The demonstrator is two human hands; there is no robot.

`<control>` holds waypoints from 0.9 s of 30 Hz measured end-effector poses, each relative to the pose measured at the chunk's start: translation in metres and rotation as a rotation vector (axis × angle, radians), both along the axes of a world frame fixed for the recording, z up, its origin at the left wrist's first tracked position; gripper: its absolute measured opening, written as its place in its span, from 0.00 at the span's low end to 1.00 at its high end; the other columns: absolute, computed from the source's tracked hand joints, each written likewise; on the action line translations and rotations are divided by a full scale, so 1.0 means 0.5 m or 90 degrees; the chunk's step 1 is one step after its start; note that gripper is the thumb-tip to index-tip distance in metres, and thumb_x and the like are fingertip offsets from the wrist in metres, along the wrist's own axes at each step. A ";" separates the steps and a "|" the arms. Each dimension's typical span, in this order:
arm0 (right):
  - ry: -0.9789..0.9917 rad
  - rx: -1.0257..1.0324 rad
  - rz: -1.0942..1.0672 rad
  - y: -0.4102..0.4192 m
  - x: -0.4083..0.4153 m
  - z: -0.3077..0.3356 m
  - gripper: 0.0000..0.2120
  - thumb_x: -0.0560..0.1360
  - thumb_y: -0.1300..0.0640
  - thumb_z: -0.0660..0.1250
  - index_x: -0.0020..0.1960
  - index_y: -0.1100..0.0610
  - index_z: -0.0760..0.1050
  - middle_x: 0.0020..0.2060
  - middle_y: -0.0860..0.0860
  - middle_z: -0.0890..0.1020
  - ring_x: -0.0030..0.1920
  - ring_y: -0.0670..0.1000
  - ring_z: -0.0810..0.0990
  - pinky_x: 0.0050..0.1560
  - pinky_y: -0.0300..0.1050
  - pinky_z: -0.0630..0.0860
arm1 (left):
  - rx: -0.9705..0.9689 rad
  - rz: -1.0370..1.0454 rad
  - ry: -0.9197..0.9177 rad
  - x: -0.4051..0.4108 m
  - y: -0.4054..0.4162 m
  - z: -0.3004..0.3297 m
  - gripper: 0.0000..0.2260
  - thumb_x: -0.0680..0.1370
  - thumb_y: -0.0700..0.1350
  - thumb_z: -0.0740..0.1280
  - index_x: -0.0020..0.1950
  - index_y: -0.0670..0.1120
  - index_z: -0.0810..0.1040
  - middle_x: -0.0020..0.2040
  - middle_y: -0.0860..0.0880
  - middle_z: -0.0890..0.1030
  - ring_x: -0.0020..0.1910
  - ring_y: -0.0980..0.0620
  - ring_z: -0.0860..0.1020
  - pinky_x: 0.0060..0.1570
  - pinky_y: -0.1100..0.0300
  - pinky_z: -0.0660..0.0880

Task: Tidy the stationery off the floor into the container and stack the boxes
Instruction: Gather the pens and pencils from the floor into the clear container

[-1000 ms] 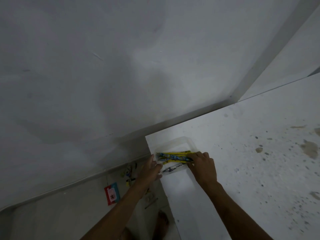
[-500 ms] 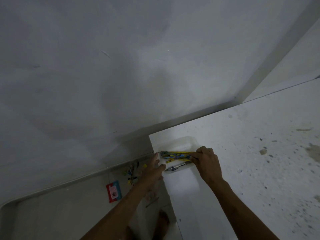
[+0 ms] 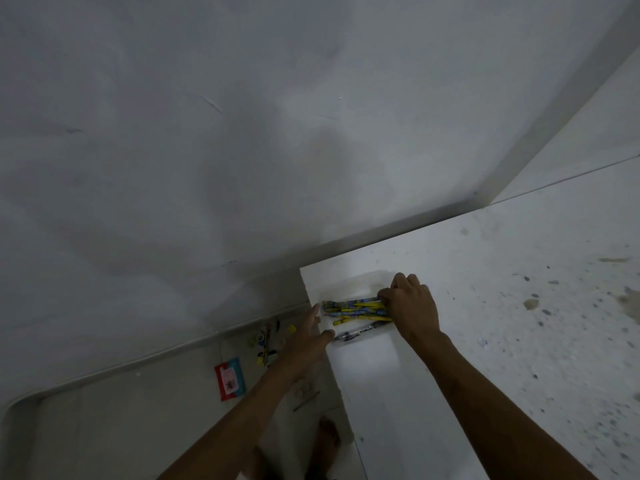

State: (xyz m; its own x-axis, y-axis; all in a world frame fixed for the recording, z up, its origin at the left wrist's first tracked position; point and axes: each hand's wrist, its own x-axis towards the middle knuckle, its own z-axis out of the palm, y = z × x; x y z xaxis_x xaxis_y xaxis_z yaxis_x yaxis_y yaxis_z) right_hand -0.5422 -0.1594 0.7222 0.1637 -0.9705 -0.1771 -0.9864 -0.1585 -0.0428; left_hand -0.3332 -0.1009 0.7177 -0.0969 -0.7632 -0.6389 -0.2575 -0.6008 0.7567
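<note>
1. No brand or writing is readable; the yellow-and-blue pencils (image 3: 355,309) carry a printed pattern too small to make out, and the red packet (image 3: 230,378) shows a pink panel with a dark blurred mark.
2. The pencils lie bundled in the clear container (image 3: 360,289), which sits on the white ledge (image 3: 450,341) by its corner.
3. The right hand (image 3: 410,304) grasps the pencils' right ends, fingers curled.
4. The left hand (image 3: 308,341) rests with straight fingers at the container's left edge.
5. A dark pen (image 3: 356,332) lies just in front of the pencils.
6. Small scattered stationery (image 3: 268,341) lies on the floor (image 3: 138,427) left of the container, beside the packet.
</note>
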 end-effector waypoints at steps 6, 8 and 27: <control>-0.058 0.062 -0.006 0.014 0.005 -0.028 0.15 0.79 0.57 0.60 0.64 0.48 0.76 0.52 0.51 0.77 0.52 0.53 0.74 0.45 0.43 0.69 | -0.006 0.005 0.002 0.008 -0.006 -0.006 0.30 0.80 0.42 0.62 0.77 0.51 0.49 0.76 0.46 0.57 0.73 0.50 0.61 0.47 0.71 0.71; -0.138 0.077 -0.029 0.017 0.004 -0.026 0.16 0.80 0.56 0.58 0.67 0.50 0.73 0.54 0.52 0.77 0.55 0.53 0.74 0.50 0.46 0.73 | -0.013 0.003 0.007 0.011 -0.005 -0.012 0.30 0.80 0.42 0.62 0.77 0.51 0.50 0.76 0.46 0.58 0.72 0.50 0.62 0.48 0.70 0.73; -0.029 0.056 0.064 0.056 -0.040 -0.009 0.09 0.78 0.57 0.62 0.56 0.51 0.78 0.50 0.49 0.78 0.51 0.51 0.74 0.39 0.44 0.74 | -0.058 -0.140 -0.113 0.027 0.009 -0.049 0.31 0.78 0.50 0.64 0.77 0.54 0.52 0.76 0.53 0.57 0.68 0.56 0.62 0.63 0.65 0.61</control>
State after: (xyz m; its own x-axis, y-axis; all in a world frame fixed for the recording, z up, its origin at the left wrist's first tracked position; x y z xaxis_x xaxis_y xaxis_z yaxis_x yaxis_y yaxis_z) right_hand -0.5620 -0.1316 0.7180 0.2685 -0.9301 -0.2507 -0.9626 -0.2494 -0.1059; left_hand -0.3197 -0.0962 0.6933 -0.1596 -0.7914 -0.5900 -0.5067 -0.4473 0.7370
